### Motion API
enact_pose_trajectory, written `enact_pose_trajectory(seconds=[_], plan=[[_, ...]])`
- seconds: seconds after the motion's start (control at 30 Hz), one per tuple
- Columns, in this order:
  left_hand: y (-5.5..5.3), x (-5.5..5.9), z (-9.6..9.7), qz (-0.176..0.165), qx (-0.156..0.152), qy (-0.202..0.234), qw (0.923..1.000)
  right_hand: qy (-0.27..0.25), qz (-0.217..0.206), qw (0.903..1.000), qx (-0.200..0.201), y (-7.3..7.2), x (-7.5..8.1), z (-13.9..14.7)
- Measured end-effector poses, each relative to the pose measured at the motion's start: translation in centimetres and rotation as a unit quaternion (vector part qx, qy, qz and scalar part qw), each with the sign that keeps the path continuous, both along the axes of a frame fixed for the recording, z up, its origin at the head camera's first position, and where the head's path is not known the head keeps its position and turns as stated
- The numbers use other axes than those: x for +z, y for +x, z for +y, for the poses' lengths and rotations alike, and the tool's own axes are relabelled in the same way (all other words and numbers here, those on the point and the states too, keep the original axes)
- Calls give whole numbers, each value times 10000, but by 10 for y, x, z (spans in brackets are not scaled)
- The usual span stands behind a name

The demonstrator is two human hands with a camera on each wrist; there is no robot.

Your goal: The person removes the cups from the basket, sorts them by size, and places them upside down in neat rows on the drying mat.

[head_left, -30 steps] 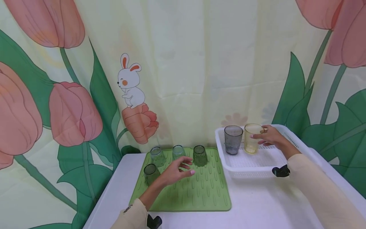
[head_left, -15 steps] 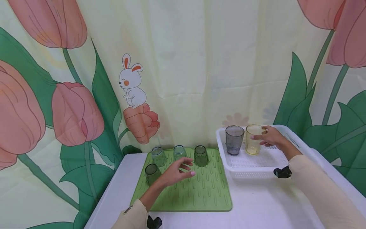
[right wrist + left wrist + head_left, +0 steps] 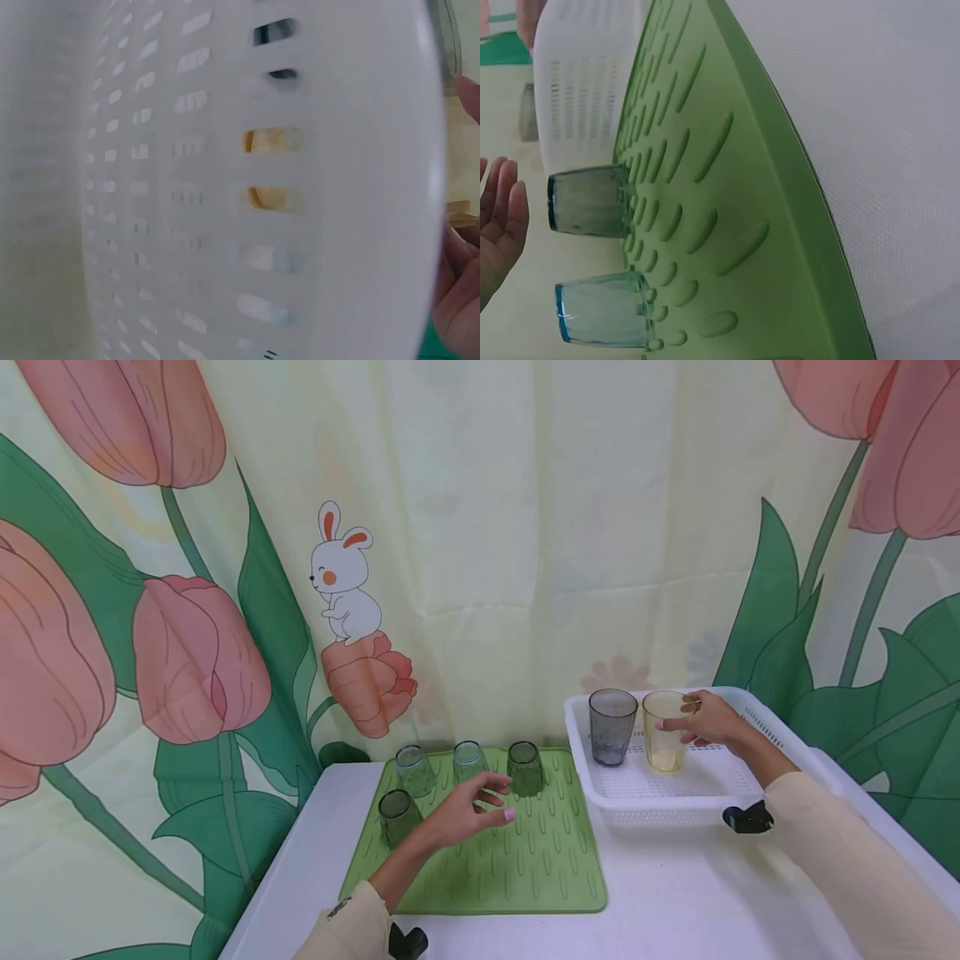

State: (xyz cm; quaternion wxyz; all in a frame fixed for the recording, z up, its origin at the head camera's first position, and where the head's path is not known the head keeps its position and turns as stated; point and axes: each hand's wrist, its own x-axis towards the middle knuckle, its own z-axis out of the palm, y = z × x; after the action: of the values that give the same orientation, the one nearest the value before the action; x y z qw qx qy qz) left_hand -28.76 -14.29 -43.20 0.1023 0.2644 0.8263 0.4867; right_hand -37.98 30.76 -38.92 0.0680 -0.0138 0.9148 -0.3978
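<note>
My right hand [image 3: 711, 720] grips a yellow tinted glass [image 3: 663, 743] near its rim, thumb on the front side. That glass is upright inside the white basket [image 3: 660, 804], just right of an upright grey glass [image 3: 612, 727]. In the right wrist view the basket wall [image 3: 360, 187] hides most of the yellow glass. My left hand [image 3: 465, 810] hovers over the green mat [image 3: 540, 881], fingers loosely bent and holding nothing. Nearest to it are upside-down glasses: a blue one [image 3: 468, 757], a dark green one [image 3: 525, 768] and another dark one [image 3: 399, 817].
A pale bluish glass [image 3: 414, 770] also stands upside down at the mat's back left. Mat and basket sit side by side on a white table [image 3: 660, 893]. Behind it hangs a curtain [image 3: 480, 527] printed with tulips and a rabbit.
The yellow glass has shifted slightly toward me and down within the basket, in my right hand's grip. My left hand has stayed nearly still.
</note>
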Motion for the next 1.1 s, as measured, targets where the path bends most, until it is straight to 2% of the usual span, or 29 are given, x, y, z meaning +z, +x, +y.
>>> enact_pose_trajectory(seconds=[0.2,0.73,1.1], plan=[[1,2,3,61,-49,31,10000,92,213,9996,172,8,3,2],[5,9,7,115,-150,170,9997,37,726,9972,188,36,24,4],[6,16,11,317,-219,230,9990,-265,1330,9894,512,69,54,-13]])
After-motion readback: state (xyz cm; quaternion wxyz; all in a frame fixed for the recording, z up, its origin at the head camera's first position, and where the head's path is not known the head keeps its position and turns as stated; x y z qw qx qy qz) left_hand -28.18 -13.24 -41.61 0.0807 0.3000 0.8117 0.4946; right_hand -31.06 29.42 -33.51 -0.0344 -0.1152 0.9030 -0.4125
